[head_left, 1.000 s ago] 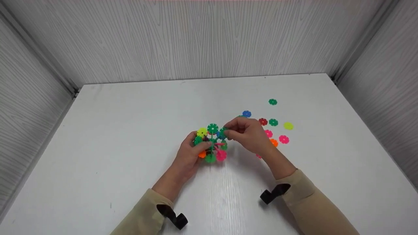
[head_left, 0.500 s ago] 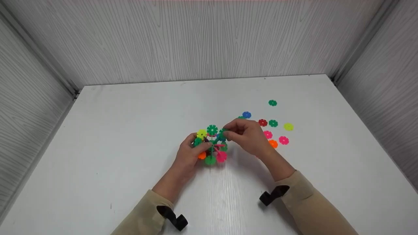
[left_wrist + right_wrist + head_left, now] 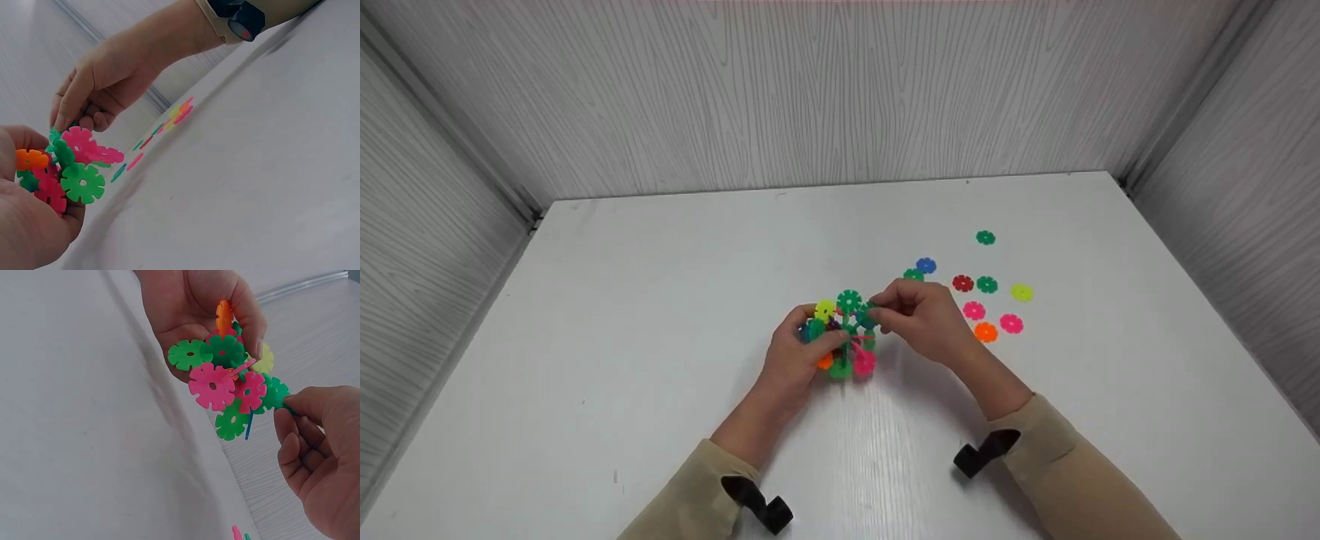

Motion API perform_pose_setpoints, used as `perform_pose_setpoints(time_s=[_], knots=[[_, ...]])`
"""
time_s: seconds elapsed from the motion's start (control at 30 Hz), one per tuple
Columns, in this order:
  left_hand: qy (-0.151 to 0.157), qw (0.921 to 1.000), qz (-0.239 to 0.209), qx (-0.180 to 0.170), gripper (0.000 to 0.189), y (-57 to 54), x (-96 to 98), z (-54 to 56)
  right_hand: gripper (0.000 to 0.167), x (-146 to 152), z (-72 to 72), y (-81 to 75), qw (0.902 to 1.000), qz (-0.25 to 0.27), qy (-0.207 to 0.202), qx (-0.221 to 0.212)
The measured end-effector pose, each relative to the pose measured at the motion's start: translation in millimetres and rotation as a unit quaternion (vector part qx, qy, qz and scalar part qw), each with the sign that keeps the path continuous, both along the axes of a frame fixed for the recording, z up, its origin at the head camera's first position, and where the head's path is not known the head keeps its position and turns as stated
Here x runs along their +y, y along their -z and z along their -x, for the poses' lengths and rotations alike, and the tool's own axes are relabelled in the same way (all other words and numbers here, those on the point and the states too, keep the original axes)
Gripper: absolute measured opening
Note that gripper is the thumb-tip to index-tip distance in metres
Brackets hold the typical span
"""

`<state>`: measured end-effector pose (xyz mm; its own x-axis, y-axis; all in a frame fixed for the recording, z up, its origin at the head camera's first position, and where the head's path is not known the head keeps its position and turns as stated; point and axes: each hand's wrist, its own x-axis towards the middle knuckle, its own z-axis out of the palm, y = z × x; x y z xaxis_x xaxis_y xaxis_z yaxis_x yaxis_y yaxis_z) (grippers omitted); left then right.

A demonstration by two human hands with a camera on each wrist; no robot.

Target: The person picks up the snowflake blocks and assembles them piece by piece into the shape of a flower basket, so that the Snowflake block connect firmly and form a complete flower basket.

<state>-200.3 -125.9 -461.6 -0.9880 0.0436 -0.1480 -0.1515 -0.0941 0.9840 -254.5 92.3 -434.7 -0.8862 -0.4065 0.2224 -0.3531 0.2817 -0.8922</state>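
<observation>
My left hand (image 3: 793,351) holds a ball-like cluster of interlocking plastic discs (image 3: 212,386), notched like snowflakes, in green, pink, orange, yellow and blue. Its thumb lies over the near side of the cluster, and the other fingers pass behind. At the cluster's right side my right hand (image 3: 926,319) pinches a green notched disc (image 3: 275,392) between thumb and index finger. That disc's edge meets the cluster beside a pink disc (image 3: 252,392). From the left wrist view, a light green disc (image 3: 82,183) faces the camera, while the pinched disc is mostly hidden by fingers.
Loose notched discs lie flat on the white table (image 3: 660,300) to the right: a blue disc (image 3: 926,265), a red disc (image 3: 963,283), a yellow disc (image 3: 1021,292), an orange disc (image 3: 985,332), and several green and pink ones. Wood-grain panels (image 3: 840,97) stand behind and at both sides.
My right hand has shifted slightly left and down in the head view, pressing closer to the cluster. The cluster has turned a little in the left hand.
</observation>
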Motion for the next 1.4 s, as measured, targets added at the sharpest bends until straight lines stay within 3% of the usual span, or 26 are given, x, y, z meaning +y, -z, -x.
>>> perform_pose_setpoints(time_s=[0.63, 0.87, 1.03, 1.2, 1.4], knots=[[-0.016, 0.9993, 0.031, 0.011, 0.045, -0.3, 1.7, 0.2, 0.006, -3, -0.7, 3.8, 0.9998, -0.015, -0.013, 0.004], [-0.012, 0.9997, 0.022, 0.008, 0.047, -3.0, 0.2, -2.0, 0.009, -1, 2.0, 6.6, 0.9995, 0.004, -0.025, -0.020], [0.012, 0.9993, -0.033, 0.012, 0.049, -3.4, 0.3, -1.6, 0.013, 4, 5.9, 4.5, 0.9991, 0.029, -0.028, -0.016], [0.048, 0.9932, -0.106, 0.007, 0.044, -3.1, -2.9, -0.6, 0.013, 10, 9.9, 1.2, 0.9985, 0.044, -0.032, -0.003], [0.086, 0.9899, -0.112, -0.014, 0.043, -4.3, -4.4, -3.0, 0.017, 12, 10.3, -1.3, 0.9981, 0.027, -0.053, -0.015]])
